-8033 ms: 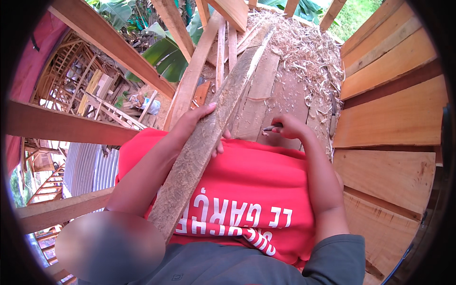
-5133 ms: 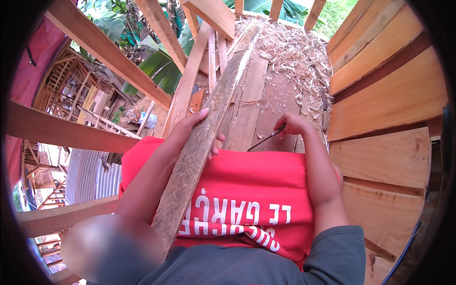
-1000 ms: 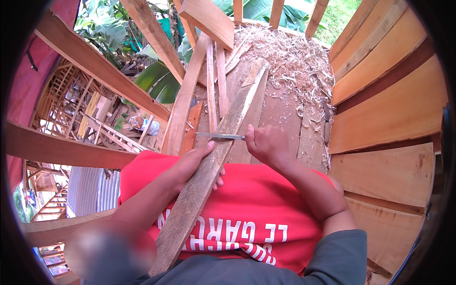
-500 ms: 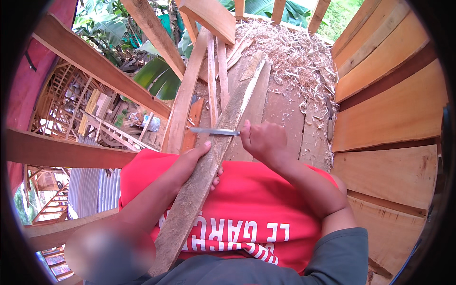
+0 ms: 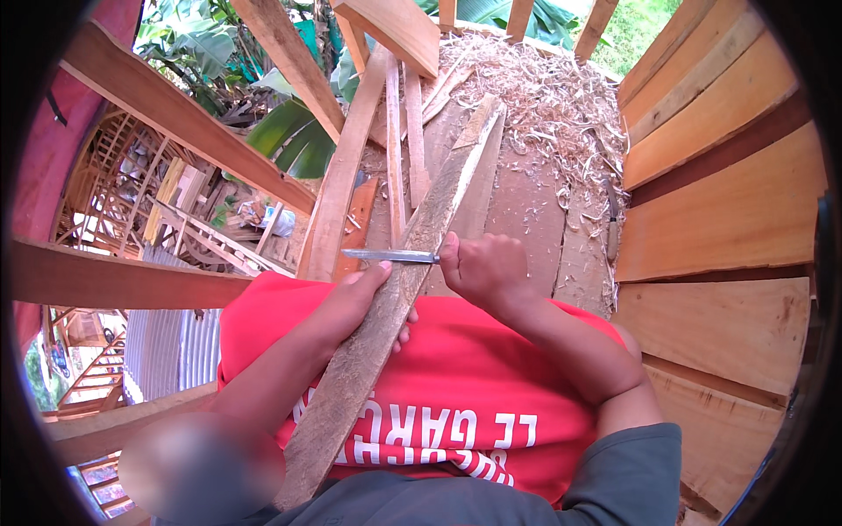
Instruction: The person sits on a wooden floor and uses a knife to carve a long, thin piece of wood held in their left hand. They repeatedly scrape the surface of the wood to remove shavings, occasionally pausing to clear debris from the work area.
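A long rough wooden plank (image 5: 351, 386) slants from my lap up and away to the far right, its far stretch pale along one edge. My left hand (image 5: 368, 302) is wrapped round the plank from the left, thumb on top and fingertips showing at the right edge. In my right hand (image 5: 487, 270) is the handle of a knife (image 5: 390, 255), mostly hidden by the closed fingers. The blade lies crosswise over the plank, just beyond my left thumb, its tip reaching past the left edge. Red cloth (image 5: 482, 368) covers my lap under the plank.
Curly wood shavings (image 5: 553, 96) heap at the far end of the board floor (image 5: 526, 210). A second bladed tool (image 5: 612, 230) lies by the right-hand board wall (image 5: 719, 202). Loose timber strips (image 5: 395, 158) lie ahead. Wooden rails (image 5: 132, 276) stand left, with a cluttered yard beyond.
The knife has slid a little along the plank toward me, close to my left thumb, with my right hand moving along with it. My left hand keeps its grip.
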`<state>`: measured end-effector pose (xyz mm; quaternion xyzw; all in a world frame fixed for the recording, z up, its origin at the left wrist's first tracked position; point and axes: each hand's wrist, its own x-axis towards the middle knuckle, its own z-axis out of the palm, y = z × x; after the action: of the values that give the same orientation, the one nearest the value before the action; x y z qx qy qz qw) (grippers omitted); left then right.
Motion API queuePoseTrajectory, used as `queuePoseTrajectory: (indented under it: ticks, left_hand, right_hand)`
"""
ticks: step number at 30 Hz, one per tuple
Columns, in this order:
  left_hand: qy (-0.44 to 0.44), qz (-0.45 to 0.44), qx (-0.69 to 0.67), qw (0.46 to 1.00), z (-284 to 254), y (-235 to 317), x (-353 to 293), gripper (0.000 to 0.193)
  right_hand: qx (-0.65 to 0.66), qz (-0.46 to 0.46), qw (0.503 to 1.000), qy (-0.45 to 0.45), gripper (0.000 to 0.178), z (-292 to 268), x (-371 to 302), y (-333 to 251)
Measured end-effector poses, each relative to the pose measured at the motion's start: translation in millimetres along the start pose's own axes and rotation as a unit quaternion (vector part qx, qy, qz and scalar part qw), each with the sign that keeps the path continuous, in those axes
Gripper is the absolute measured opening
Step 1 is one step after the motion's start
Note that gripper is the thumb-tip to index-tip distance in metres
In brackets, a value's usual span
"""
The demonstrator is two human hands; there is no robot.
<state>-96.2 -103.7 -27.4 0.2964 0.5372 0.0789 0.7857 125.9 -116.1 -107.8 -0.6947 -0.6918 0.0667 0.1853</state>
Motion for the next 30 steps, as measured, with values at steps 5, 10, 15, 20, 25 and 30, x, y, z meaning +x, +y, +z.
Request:
queuePoseTrajectory:
  ticks: [5,10,15,20,25,30]
  left_hand:
    - [0.025,-0.003,-0.009,1.000,4,4,0,0.047]
    - [0.004,0.003,-0.016,1.000,6,1,-1,0.046]
    - [0.001,0.013,-0.018,1.000,1,-3,2,0.048]
    - [0.010,0.001,-0.024,1.000,-3,3,4,0.045]
    - [0.008,0.004,-0.028,1.000,0,2,4,0.044]
    - [-0.009,0.009,-0.020,1.000,2,0,4,0.044]
  right_hand:
    - [0.030,0.007,0.999,0.010,0.056,1,12,4]
    - [0.057,0.025,0.996,0.057,0.055,28,15,33]
    - [0.045,0.008,0.999,0.024,0.056,16,17,20]
    - [0.023,-0.024,0.999,0.008,0.056,3,7,-7]
    - [0.021,0.052,0.997,0.054,0.057,24,21,20]
    - [0.016,0.066,0.998,0.019,0.059,28,20,27]
